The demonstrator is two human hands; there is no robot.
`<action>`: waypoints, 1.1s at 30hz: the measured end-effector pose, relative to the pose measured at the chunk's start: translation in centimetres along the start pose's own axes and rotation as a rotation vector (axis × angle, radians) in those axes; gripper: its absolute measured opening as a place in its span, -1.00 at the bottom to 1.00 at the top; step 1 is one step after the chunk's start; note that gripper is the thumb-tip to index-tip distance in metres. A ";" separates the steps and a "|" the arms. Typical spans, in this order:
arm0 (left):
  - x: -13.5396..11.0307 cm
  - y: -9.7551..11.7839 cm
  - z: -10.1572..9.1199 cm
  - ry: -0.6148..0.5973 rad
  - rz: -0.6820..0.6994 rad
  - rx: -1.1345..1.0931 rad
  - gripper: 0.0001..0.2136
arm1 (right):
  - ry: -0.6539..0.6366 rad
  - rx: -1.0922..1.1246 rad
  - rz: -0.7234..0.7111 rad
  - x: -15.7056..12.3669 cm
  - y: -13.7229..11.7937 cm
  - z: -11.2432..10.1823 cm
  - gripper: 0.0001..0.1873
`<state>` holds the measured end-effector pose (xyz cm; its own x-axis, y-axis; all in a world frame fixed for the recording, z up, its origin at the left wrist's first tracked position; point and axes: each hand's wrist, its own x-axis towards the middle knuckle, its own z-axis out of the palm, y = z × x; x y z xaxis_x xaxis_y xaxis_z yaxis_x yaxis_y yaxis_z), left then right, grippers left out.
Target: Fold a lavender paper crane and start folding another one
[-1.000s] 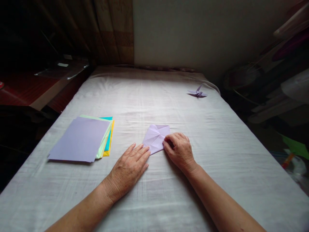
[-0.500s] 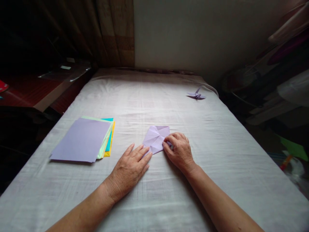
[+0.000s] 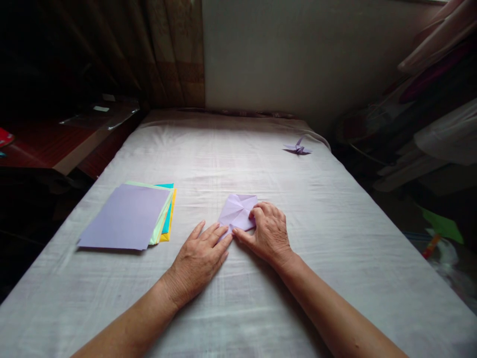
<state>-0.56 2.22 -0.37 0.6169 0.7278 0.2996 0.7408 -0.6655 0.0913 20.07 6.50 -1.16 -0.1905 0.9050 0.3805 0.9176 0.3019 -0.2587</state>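
A creased, partly folded sheet of lilac origami paper (image 3: 234,211) lies flat on the pale cloth in front of me. My left hand (image 3: 196,261) is open and flat, its fingertips resting on the paper's lower left corner. From the right, my right hand (image 3: 270,231) grips the paper with bent fingers. Its thumb reaches along the near edge close to my left fingertips, while the index finger bends over the right side. That right part of the paper is hidden under the hand. A finished purple paper crane (image 3: 298,148) stands at the far right.
To the left lies a stack of coloured paper (image 3: 124,216), lilac on top, with green, blue and yellow edges showing. Beyond the left edge is a reddish wooden table (image 3: 44,144) with a clear plastic bag (image 3: 108,114). Hanging clothes (image 3: 450,134) are at the right.
My right thumb has stretched left along the paper's near edge, away from the index finger. My left hand stays on the corner. The view has shifted slightly.
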 end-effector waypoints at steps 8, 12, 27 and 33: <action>0.1 -0.1 -0.2 -0.010 0.010 0.017 -0.68 | 0.043 0.034 -0.012 -0.3 0.0 0.6 -0.58; 0.2 -0.2 -0.4 -0.018 0.015 0.011 -0.68 | 0.040 0.043 -0.014 -0.3 0.0 0.6 -0.58; 0.0 -0.2 0.1 -0.014 -0.003 -0.019 -0.68 | -0.015 0.066 -0.017 -0.4 -0.1 0.3 -0.63; 0.0 -0.1 0.0 -0.009 -0.005 -0.020 -0.69 | -0.038 0.027 0.064 -0.8 1.8 -0.2 -0.65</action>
<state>-0.68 2.26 -0.36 0.6158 0.7323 0.2906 0.7382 -0.6652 0.1120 21.92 6.24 -1.79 -0.1457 0.9332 0.3285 0.9187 0.2508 -0.3051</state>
